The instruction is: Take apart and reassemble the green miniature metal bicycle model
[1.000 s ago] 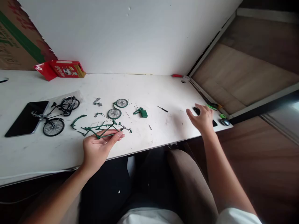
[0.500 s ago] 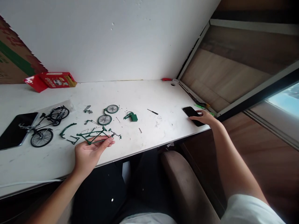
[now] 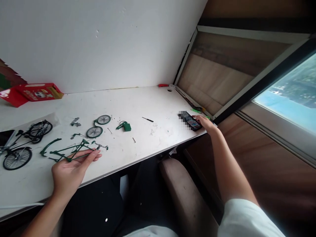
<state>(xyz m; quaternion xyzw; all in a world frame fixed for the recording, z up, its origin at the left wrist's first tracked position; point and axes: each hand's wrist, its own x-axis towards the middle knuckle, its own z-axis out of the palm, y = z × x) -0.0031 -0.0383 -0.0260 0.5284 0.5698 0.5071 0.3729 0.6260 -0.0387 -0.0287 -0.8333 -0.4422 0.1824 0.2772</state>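
Observation:
My left hand (image 3: 74, 166) pinches a green miniature bicycle frame (image 3: 71, 154) between thumb and fingers, just above the table. Small handlebars (image 3: 102, 146) show at its front end. My right hand (image 3: 204, 122) reaches to the right end of the table, fingers stretched over a black smartphone (image 3: 194, 122). The phone lies flat with its screen lit, and part of it is blurred out. Beyond the frame lie two small spoked wheels (image 3: 94, 132) joined by green curved parts. A curved green fender piece (image 3: 50, 146) rests left of the frame.
A black miniature bicycle (image 3: 17, 158) stands at the left by a dark tablet (image 3: 6, 136). On the white table (image 3: 148, 141) are a green bag-like piece (image 3: 126, 126), a screwdriver (image 3: 147, 119), small metal parts (image 3: 75, 121) and a red box (image 3: 39, 92). A window (image 3: 291, 89) is at right.
The phone's screen has gone from dark to lit, and my right hand has shifted from gripping its edge to fingers over the screen. The view has turned right; my left hand keeps the frame.

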